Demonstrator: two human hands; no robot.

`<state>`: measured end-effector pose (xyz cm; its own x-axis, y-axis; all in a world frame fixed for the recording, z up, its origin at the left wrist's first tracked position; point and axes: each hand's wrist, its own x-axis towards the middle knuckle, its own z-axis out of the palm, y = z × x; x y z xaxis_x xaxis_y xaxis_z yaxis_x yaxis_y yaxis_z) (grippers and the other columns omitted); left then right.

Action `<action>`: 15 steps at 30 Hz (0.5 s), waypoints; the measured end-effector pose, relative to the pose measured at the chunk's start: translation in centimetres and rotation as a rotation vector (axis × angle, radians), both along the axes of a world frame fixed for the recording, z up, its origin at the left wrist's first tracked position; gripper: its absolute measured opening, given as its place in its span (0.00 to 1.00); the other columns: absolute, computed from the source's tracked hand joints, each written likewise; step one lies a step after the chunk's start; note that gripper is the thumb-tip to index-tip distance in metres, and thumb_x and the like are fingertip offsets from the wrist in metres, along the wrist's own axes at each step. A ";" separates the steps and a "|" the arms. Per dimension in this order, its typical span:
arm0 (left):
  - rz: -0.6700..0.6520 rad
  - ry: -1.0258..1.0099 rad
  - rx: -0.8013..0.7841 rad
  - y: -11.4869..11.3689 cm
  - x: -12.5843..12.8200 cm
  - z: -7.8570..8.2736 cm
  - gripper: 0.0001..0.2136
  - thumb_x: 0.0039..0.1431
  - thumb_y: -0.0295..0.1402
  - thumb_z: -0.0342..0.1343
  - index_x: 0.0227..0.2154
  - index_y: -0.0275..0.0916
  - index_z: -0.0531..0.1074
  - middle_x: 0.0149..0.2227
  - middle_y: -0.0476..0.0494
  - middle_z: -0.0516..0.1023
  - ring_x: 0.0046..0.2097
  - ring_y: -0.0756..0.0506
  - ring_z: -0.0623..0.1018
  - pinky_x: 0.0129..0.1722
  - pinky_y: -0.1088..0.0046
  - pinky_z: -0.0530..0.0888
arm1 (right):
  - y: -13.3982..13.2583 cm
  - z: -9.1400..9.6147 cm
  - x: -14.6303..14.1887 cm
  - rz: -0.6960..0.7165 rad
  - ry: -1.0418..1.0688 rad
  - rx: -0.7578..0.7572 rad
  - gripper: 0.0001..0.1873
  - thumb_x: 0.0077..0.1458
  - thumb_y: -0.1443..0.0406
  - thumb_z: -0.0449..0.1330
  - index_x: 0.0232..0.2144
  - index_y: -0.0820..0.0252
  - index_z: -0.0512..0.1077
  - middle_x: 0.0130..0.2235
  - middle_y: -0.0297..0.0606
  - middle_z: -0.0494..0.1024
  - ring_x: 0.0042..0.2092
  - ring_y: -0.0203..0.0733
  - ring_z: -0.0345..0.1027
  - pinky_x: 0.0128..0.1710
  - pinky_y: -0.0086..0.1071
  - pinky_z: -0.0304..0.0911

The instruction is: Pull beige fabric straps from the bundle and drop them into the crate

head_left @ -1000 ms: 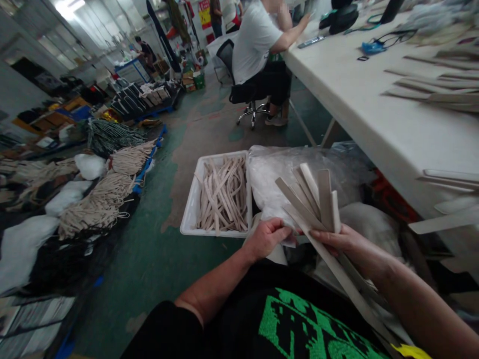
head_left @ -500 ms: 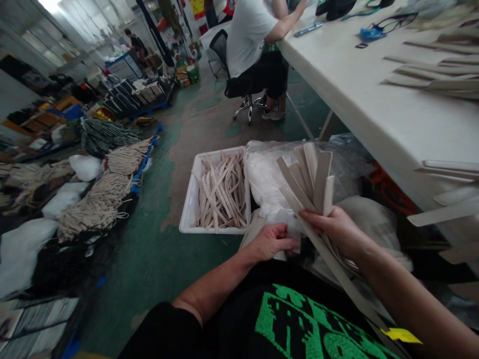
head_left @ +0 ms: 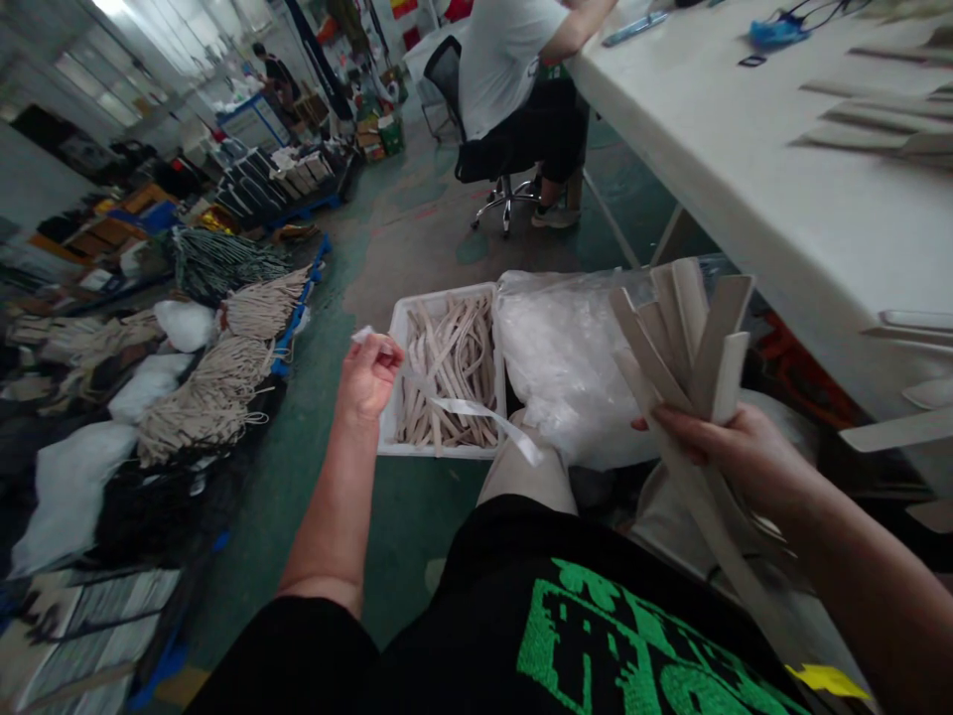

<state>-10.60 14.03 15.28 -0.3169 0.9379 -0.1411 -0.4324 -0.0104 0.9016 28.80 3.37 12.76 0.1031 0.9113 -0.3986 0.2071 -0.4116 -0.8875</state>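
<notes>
My left hand (head_left: pixel 370 377) is raised at the left edge of a white plastic bin, its fingers closed on a thin whitish strip (head_left: pixel 476 409). The loose end of that strip trails to the right across the bin's front. In my right hand (head_left: pixel 734 447) is a fanned bundle of beige flat straps (head_left: pixel 692 333), held near their upper ends, with the long tails hanging down past my shirt. The white bin (head_left: pixel 500 372) holds many similar narrow beige straps (head_left: pixel 451 367). Beside it lies a clear plastic bag (head_left: pixel 555 348) with whitish contents, which I cannot make out.
A white table (head_left: pixel 715 169) runs along the right, with beige straps (head_left: pixel 879 124) and a blue item (head_left: pixel 778 32) on it. A seated person (head_left: pixel 506 60) works at its far end. Pallets on the left carry bundled cords (head_left: pixel 201 402) and white bags (head_left: pixel 70 497).
My left hand has moved left and up from beside the bundle, drawing out the thin whitish strip. My right hand, still holding the straps, sits farther right in view.
</notes>
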 end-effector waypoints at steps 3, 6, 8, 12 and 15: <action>0.126 -0.157 -0.050 -0.7 0.2 0.6 0.16 0.49 0.37 0.74 0.24 0.39 0.71 0.26 0.54 0.79 0.26 0.55 0.77 0.34 0.78 0.76 | -1.6 -1.2 -0.7 0.018 0.072 -0.069 0.30 0.37 0.37 0.68 0.18 0.55 0.72 0.17 0.32 0.64 0.22 0.38 0.56 0.21 0.34 0.51; -0.016 -0.286 -0.284 -3.5 5.5 -3.1 0.14 0.52 0.35 0.72 0.25 0.37 0.72 0.27 0.50 0.80 0.27 0.52 0.78 0.33 0.76 0.76 | -3.2 -2.3 -2.0 0.082 0.076 -0.106 0.30 0.36 0.38 0.70 0.15 0.53 0.64 0.16 0.28 0.59 0.20 0.35 0.50 0.20 0.32 0.47; -0.132 -0.377 -0.434 -5.5 9.5 -6.1 0.12 0.53 0.35 0.71 0.26 0.36 0.73 0.27 0.47 0.80 0.28 0.51 0.79 0.33 0.75 0.76 | -3.8 -2.4 -2.4 0.124 0.065 -0.123 0.31 0.35 0.39 0.70 0.15 0.53 0.62 0.16 0.27 0.57 0.21 0.34 0.48 0.19 0.32 0.46; -0.349 -0.430 -0.582 -8.5 14.6 -9.4 0.15 0.51 0.39 0.73 0.26 0.34 0.75 0.26 0.46 0.80 0.27 0.51 0.78 0.31 0.75 0.76 | -4.3 -2.0 -2.0 0.202 0.075 -0.163 0.30 0.35 0.41 0.71 0.15 0.54 0.62 0.16 0.26 0.57 0.20 0.32 0.47 0.19 0.30 0.45; -0.481 -0.358 -0.576 -9.1 15.3 -9.5 0.19 0.45 0.42 0.76 0.25 0.34 0.74 0.27 0.45 0.81 0.27 0.50 0.78 0.30 0.75 0.76 | -4.4 -2.2 -1.8 0.238 0.083 -0.167 0.28 0.37 0.42 0.72 0.16 0.56 0.67 0.16 0.29 0.63 0.20 0.34 0.53 0.18 0.30 0.51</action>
<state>4.68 4.95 5.74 0.2550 0.7096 -0.6568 -0.5334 0.6698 0.5166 26.95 -1.02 10.59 -0.1445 0.8269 -0.5435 0.2450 -0.5023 -0.8293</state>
